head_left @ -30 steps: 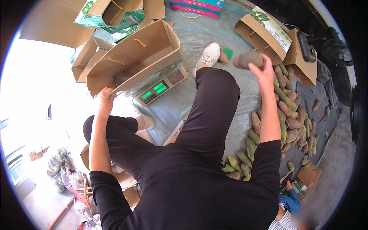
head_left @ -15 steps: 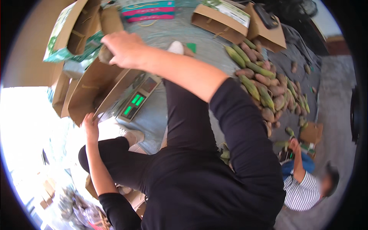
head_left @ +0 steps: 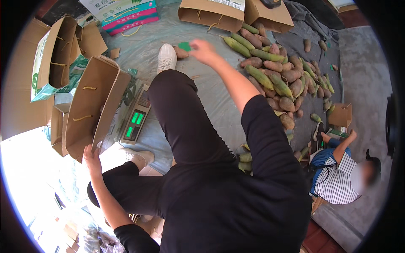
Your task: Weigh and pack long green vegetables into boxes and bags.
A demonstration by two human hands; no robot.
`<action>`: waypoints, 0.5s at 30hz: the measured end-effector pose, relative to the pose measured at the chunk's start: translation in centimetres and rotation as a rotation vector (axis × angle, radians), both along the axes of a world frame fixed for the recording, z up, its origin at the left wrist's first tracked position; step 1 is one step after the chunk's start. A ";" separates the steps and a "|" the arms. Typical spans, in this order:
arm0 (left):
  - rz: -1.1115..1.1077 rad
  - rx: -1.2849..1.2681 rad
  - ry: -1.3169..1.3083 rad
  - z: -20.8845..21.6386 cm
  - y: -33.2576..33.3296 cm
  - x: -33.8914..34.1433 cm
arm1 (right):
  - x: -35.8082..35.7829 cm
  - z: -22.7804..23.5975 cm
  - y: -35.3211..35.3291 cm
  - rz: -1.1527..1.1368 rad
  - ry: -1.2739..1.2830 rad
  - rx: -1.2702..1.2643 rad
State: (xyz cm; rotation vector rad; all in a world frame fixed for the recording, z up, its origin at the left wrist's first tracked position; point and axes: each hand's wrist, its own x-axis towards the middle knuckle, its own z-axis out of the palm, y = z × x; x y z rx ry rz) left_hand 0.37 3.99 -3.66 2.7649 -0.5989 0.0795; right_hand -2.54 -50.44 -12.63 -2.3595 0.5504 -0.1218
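Observation:
My left hand [head_left: 92, 159] grips the near edge of an open cardboard carton [head_left: 78, 126], which has yellow cord handles. The carton stands against a digital scale [head_left: 141, 105] with a lit green display; I cannot tell whether it rests on the pan. Reaching far out, my right hand [head_left: 202, 51] is smeared by motion and its fingers are unclear. It is beside a small green card [head_left: 184, 46] and a brown, oblong vegetable [head_left: 181, 53] lying by my white shoe [head_left: 167, 58]. To the right lies a heap of brown oblong vegetables [head_left: 291, 76] mixed with long green ones [head_left: 236, 45].
More open cartons stand at the left [head_left: 52, 59] and at the far side [head_left: 211, 13]. A pink and teal box [head_left: 130, 19] lies at the far left. A plastic sheet [head_left: 206, 90] covers the floor. At the right sits another person in a striped shirt [head_left: 337, 181].
My right hand has swung from above the carton, where it held a brown vegetable, rightward to the green card. The carton has tilted upright, my left hand still on its edge.

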 end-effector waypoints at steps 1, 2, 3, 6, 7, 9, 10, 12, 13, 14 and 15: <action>0.000 0.009 0.000 0.3 0.2 0.0 | -2.2 -2.7 -2.0 -0.008 0.044 -0.067; 0.023 0.009 0.070 0.3 0.4 0.1 | -4.6 -4.9 -3.6 -0.069 0.152 -0.119; 0.049 0.011 0.140 0.4 0.6 0.0 | -7.2 -6.4 -4.9 -0.136 0.210 -0.083; 0.053 -0.053 0.149 0.5 0.0 0.0 | -14.9 -9.7 -8.2 -0.278 0.391 -0.170; 0.024 -0.057 0.110 0.7 -0.1 0.0 | -16.8 -9.9 -8.6 -0.307 0.441 -0.156; 0.016 -0.075 0.169 -0.6 0.3 0.8 | -21.4 -10.9 -11.2 -0.349 0.592 -0.111; 0.045 -0.068 0.209 -0.5 1.3 0.7 | -21.4 -10.3 -10.0 -0.328 0.592 -0.096; 0.085 -0.036 0.204 0.3 2.5 0.1 | -20.9 -6.1 -7.7 -0.390 0.568 -0.138; 0.079 -0.031 0.212 0.0 2.1 0.3 | -21.9 -6.9 -8.9 -0.396 0.576 -0.140; 0.076 -0.031 0.219 -0.5 1.9 0.5 | -23.2 -8.1 -10.6 -0.426 0.672 -0.225; 0.069 -0.080 0.238 -1.0 1.8 0.8 | -24.3 -9.0 -12.2 -0.455 0.767 -0.309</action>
